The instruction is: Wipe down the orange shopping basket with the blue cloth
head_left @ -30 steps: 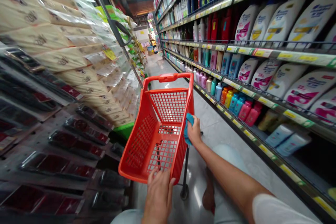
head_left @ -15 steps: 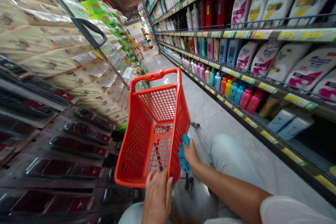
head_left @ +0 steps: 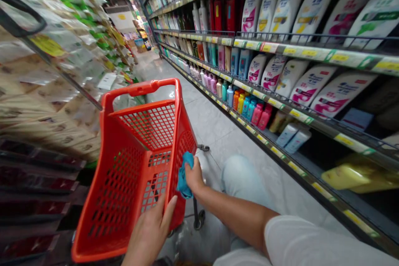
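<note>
A red plastic shopping cart with mesh walls stands before me, its basket empty. My left hand holds the near part of the cart's right rim, fingers over the inner side and thumb toward the outside. In my right hand is a bunched blue cloth, pressed against the outer face of the cart's right side. The right fingers are partly hidden by the cloth.
Shelves of shampoo bottles line the right side, with small coloured bottles lower down. Stacked packs rise on the left. A metal pole with a dark handle leans there. The grey tiled aisle floor runs between.
My view has shifted right and closer, so the cart appears larger and farther left. My right hand keeps the cloth on the cart's side; my left hand stays at the rim.
</note>
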A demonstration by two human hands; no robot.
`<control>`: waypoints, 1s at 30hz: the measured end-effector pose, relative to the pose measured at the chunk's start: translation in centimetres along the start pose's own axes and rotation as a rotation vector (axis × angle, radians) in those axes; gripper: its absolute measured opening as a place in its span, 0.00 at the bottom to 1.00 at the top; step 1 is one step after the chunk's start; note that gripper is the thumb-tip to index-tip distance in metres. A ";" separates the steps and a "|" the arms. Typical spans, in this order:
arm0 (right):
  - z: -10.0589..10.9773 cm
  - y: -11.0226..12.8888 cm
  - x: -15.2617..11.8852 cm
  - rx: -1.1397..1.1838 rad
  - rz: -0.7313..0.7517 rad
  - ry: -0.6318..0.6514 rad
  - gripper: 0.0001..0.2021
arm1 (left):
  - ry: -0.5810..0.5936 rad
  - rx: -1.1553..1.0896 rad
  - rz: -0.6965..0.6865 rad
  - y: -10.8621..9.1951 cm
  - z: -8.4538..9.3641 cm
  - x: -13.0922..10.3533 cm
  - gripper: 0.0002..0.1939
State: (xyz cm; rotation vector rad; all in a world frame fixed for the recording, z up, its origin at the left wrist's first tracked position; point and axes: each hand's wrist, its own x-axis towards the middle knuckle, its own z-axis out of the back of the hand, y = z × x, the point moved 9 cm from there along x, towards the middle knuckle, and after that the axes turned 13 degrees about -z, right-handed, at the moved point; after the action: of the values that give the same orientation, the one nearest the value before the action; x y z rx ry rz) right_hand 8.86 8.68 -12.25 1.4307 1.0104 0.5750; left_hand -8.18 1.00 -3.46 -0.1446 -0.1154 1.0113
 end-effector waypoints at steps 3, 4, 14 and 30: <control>-1.5 3.6 1.5 -0.007 0.108 0.032 0.16 | 0.008 0.010 -0.017 0.6 -0.3 0.2 0.20; -1.9 4.3 2.0 -0.018 0.125 0.045 0.17 | 0.014 0.049 -0.039 0.7 -0.4 0.2 0.21; 0.8 -4.1 -8.5 -0.104 -0.186 0.126 0.19 | -0.015 0.386 -0.327 -0.2 -0.4 1.6 0.26; -1.5 11.1 -14.1 -0.987 0.867 0.536 0.13 | -0.565 0.291 -0.150 -4.5 2.6 -6.0 0.15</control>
State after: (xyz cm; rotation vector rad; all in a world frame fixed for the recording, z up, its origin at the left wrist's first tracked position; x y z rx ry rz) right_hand 3.29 -1.15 1.74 0.7341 0.2898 1.8579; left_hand -7.97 -6.24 -0.32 0.4151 -0.4830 0.8853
